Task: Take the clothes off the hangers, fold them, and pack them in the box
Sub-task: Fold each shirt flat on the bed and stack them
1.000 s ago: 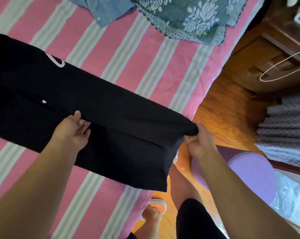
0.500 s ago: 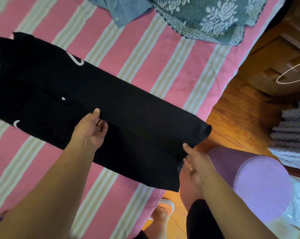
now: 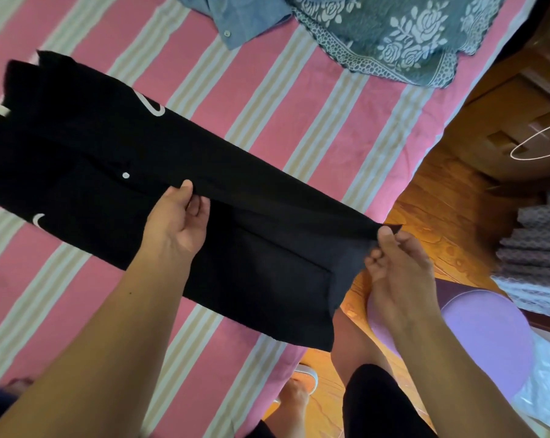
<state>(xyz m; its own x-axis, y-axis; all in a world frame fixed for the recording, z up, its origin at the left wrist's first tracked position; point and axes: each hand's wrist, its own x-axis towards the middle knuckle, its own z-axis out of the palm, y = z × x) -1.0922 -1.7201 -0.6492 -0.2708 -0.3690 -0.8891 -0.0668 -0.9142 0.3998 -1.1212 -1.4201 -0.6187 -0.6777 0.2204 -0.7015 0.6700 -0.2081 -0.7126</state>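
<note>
blk garment (image 3: 267,248) on striped bed (image 3: 267,105), blue shirt (image 3: 245,17) & floral cloth (image 3: 393,33) nearby

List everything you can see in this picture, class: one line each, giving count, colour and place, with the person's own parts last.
Black garment: one, black with white marks, on the bed.
Bed sheet: one, pink striped.
Shirt: one, blue, top.
Floral cloth: one, grey-green, top right.
Stool: one, purple, on the floor.
Wire hanger: one, white, right.
Left hand: pinches the garment's middle fold.
Right hand: pinches its end.
</note>
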